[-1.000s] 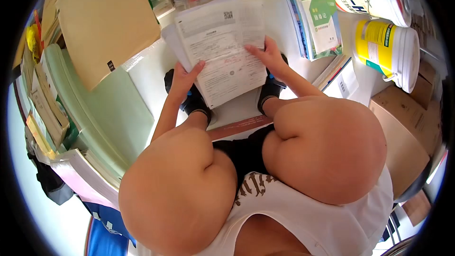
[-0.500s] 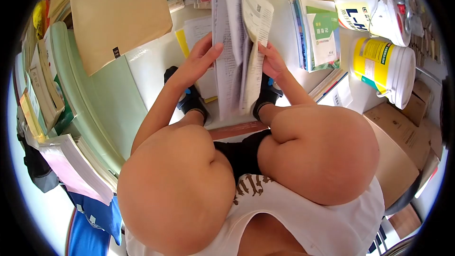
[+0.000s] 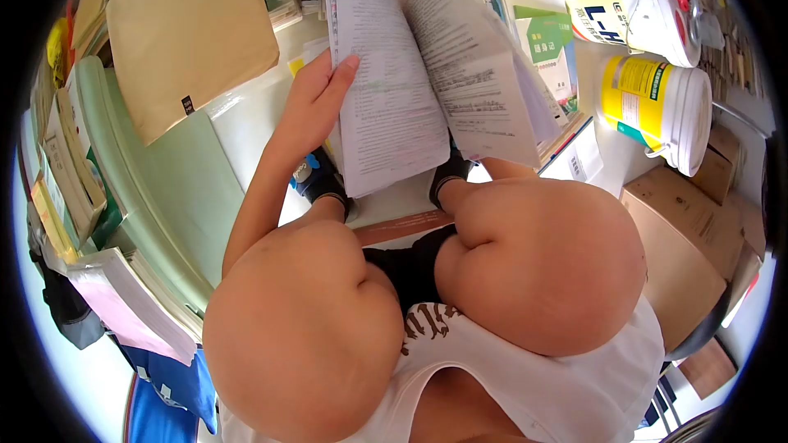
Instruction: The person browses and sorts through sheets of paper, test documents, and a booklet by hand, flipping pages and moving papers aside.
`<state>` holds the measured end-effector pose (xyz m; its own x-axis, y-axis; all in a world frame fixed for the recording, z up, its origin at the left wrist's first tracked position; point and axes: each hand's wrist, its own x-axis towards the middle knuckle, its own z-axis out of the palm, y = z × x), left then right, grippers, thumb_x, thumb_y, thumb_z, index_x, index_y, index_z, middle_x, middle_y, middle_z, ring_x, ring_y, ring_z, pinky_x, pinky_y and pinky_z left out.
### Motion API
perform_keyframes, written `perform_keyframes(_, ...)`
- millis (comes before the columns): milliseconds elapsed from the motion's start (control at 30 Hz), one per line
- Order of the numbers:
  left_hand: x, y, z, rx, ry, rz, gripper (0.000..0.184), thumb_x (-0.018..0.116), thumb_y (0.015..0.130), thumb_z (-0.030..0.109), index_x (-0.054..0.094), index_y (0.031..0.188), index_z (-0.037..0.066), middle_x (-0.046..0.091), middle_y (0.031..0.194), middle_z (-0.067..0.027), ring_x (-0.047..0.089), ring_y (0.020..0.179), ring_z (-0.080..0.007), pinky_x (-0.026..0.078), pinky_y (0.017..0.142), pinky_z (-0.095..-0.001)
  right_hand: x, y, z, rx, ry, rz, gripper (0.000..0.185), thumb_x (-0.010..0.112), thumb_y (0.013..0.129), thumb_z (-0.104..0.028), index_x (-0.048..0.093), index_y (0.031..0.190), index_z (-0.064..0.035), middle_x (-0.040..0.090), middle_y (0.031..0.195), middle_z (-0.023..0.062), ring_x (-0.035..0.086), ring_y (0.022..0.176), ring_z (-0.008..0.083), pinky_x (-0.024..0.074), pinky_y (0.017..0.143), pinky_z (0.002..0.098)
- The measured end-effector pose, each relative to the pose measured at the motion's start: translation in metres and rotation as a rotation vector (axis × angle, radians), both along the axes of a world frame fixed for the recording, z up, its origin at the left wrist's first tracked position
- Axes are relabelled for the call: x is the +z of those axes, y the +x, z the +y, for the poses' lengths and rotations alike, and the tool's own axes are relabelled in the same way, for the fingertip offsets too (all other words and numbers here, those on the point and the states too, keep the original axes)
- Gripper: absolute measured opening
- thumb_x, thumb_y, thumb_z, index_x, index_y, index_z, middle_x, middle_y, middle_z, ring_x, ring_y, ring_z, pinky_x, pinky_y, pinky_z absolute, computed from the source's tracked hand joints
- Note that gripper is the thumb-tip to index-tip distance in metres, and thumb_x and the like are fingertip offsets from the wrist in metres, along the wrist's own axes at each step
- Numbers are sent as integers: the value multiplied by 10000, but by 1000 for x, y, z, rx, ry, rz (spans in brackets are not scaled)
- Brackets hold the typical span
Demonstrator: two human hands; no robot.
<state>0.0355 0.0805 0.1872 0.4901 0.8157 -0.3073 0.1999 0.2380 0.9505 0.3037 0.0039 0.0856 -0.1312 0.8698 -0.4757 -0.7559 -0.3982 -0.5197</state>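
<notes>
Fingers [image 3: 346, 74] of the left hand [image 3: 316, 98] bent around the outer edge of a bundle of papers [image 3: 386, 82], thumb on the front face and the rest behind, grasping it. Right hand hidden behind the same bundle, only the right forearm [image 3: 509, 170] visible below its lower edge; impossible to tell how the fingers there are set.

Bundle of papers opened into two parts, raised above the pale floor [image 3: 390, 207] and in front of the knees: left part nearly flat to view, covered in dense print; right part tilted and slightly curved, with dark lines of writing low on the page.

Below, dark sandals [image 3: 316, 180] on both feet, partly covered by the pages. Just right of the bundle, a stack of booklets [image 3: 546, 41] with a green and white cover on top. Farther right, a yellow and white bucket [image 3: 632, 98], a white bucket [image 3: 603, 12] marked L-H and a cardboard box [image 3: 677, 217]. To the left, a large brown envelope [image 3: 189, 33] overlapping a pale green panel [image 3: 193, 160].
</notes>
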Motion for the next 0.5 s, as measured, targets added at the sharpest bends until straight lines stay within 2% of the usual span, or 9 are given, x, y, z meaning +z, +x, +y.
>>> perform_keyframes(67,-10,0,-2,45,261,-6,448,533,1065,159,429,1471,1,687,1187,-147,635,1079,-179,507,903,-297,-1,1,0,-4,0,-60,453,670,992,-88,502,1403,4,642,1340,137,662,1172,227,570,1000,390)
perform_keyframes(100,-9,0,-3,45,261,-4,448,533,1065,159,429,1471,1,687,1187,-147,635,1079,-179,507,903,-297,-2,2,0,-3,-2,-85,451,671,991,-86,503,1400,5,643,1339,137,662,1171,227,571,998,390)
perform_keyframes(167,-8,2,-6,238,6,-70,650,558,1025,39,216,1578,43,678,1200,-190,660,1063,-206,532,823,-268,-4,1,2,-2,-4,-120,446,672,990,-84,506,1394,6,643,1338,137,663,1169,226,572,996,390)
perform_keyframes(233,-23,-2,-4,241,71,-7,716,563,1012,7,156,1598,73,683,1182,-195,668,1004,-194,543,783,-264,-14,3,1,6,-15,-149,442,674,989,-81,509,1389,7,644,1337,138,663,1167,225,573,993,390)
perform_keyframes(267,-31,-3,-4,244,135,55,789,567,999,-24,96,1619,103,688,1163,-200,677,946,-183,553,744,-259,-27,8,-1,17,-10,-160,411,653,1001,-66,502,1375,14,624,1363,145,642,1200,236,544,1044,443)
perform_keyframes(300,-36,-3,-6,243,137,55,789,567,999,-24,96,1619,103,688,1163,-200,677,946,-183,553,744,-259,-26,7,-1,17,-8,-159,411,653,1001,-66,502,1375,14,624,1363,145,642,1200,236,544,1044,443)
perform_keyframes(367,-42,-4,-8,357,63,-75,729,568,1025,45,166,1624,148,711,1079,-128,662,829,-132,570,724,-277,-23,4,-2,9,-25,-171,428,651,989,-27,494,1387,6,614,1384,137,631,1230,251,525,1070,450)
perform_keyframes(400,-36,-5,-6,358,66,-73,729,568,1025,45,166,1624,148,711,1079,-128,662,829,-132,570,724,-277,-26,5,-4,11,-22,-169,428,651,989,-27,494,1387,6,614,1384,137,631,1230,251,525,1070,450)
perform_keyframes(500,-17,-7,-6,268,-155,-144,658,566,1044,112,240,1611,180,718,999,-77,639,792,-102,571,705,-274,-34,3,-9,-46,-28,-106,450,643,994,-30,484,1415,-11,610,1394,134,612,1265,259,509,1091,448)
